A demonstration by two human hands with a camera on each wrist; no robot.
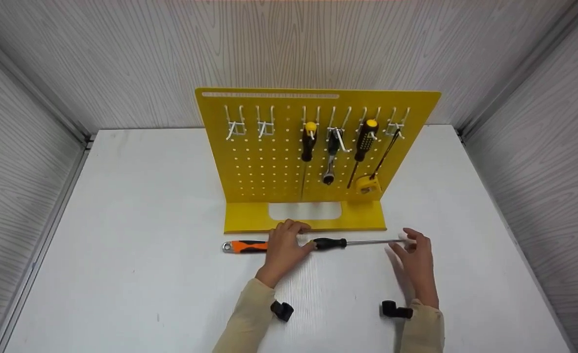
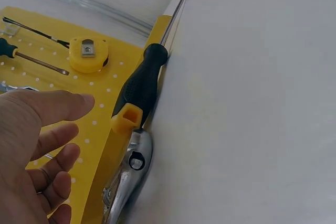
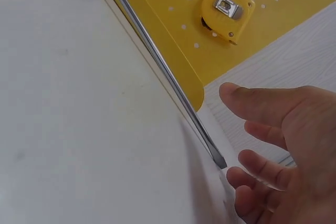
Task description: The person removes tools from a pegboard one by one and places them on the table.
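A big white table [image 1: 161, 255] fills most of the head view, which sets the clock here. A yellow board [image 1: 264, 169] full of little holes stands on it, near the middle and leaning to 12 o'clock.

The left hand [image 1: 284, 251] is at 6 o'clock. Its thumb sticks out, away from its loosely bent fingers. The right hand [image 1: 417, 260], at 4 o'clock, is spread too, with space between thumb and fingers. I can't tell if its fingertips touch anything.

The long screwdriver [image 1: 330, 243] lies on the table at 5 o'clock, just in front of the board. Its handle is by the left hand, its tip by the right. An orange-handled tool [image 1: 249, 246] lies at 7 o'clock, partly under the left hand.

On the board hang a thin screwdriver [image 1: 308, 149] near the middle, a dotted screwdriver [image 1: 365, 140] near 3 o'clock, and a ratchet [image 1: 331, 159] between them. A small tape measure [image 3: 228, 22] hangs at the board's 4 o'clock. White hooks [image 1: 232, 131] poke out at its 10 o'clock.
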